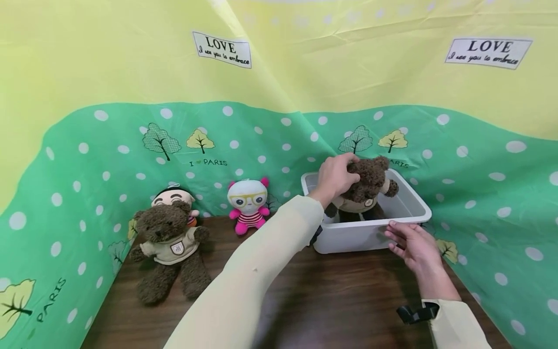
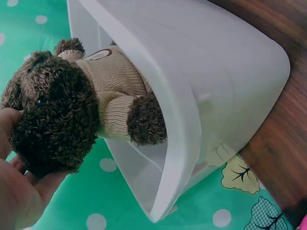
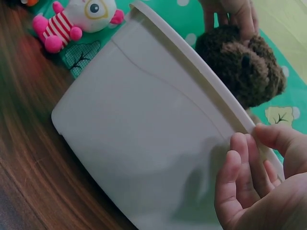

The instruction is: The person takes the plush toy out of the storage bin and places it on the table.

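Observation:
A dark brown teddy bear (image 1: 371,178) in a beige sweater is upright in a light grey plastic bin (image 1: 348,238), its head above the rim. My left hand (image 1: 336,175) grips that bear by the head; in the left wrist view, fingers and thumb sink into its curly fur (image 2: 57,115). At the bin's near right side, my right hand (image 1: 416,246) holds the rim. The right wrist view shows the thumb on the rim's edge and the fingers bent below it, by the outer wall. The bear's legs are partly hidden inside the bin.
On the left of the brown wooden table (image 1: 331,300), another brown teddy bear (image 1: 174,247) leans against a black-haired doll (image 1: 176,195). A pink and white plush toy (image 1: 248,206) with yellow glasses sits by the green dotted cloth (image 1: 279,140) that hangs behind and at the sides.

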Tool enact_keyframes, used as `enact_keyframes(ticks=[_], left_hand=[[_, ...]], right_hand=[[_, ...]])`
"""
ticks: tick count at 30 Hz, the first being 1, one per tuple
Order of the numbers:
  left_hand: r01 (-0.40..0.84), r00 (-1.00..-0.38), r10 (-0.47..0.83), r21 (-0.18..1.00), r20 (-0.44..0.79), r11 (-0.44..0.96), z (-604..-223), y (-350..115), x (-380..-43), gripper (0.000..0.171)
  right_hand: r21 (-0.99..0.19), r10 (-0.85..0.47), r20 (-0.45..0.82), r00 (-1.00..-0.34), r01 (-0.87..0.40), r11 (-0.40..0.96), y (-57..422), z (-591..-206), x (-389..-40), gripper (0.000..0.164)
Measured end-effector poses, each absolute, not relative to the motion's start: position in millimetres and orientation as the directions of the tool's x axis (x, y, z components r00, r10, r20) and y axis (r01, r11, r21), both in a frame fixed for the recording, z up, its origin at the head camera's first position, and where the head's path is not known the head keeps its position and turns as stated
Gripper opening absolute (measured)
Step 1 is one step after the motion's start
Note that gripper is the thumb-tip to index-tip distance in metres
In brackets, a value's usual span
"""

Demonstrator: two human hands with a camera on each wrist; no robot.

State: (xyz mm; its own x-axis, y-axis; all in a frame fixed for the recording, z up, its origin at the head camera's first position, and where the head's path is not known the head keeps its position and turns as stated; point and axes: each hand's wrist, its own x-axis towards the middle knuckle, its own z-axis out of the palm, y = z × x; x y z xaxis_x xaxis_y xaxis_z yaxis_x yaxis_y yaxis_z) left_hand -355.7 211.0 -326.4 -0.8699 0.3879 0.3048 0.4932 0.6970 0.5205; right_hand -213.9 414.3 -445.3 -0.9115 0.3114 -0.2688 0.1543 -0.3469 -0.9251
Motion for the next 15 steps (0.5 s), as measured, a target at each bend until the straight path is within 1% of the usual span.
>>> enact_keyframes(ticks=[8,12,15], left_hand=[[0.477,-0.879,0.340,0.627,0.335,0.615,-308.6,197.0,-350.3,0.040],[0.476,-0.879,0.328,0.643,0.345,0.599,-300.2,190.1,-346.2,0.040],[0.491,-0.871,0.317,0.644,0.375,0.587,-292.0,183.6,-344.3,0.041]], right_hand=[[-0.926,0.339,-0.285,-0.897,0.166,-0.339,413.6,-443.2,-214.2,0.002],[-0.923,0.326,-0.286,-0.901,0.168,-0.346,412.6,-442.3,-213.9,0.005],[-0.920,0.306,-0.280,-0.910,0.164,-0.356,413.0,-441.8,-214.7,0.006]])
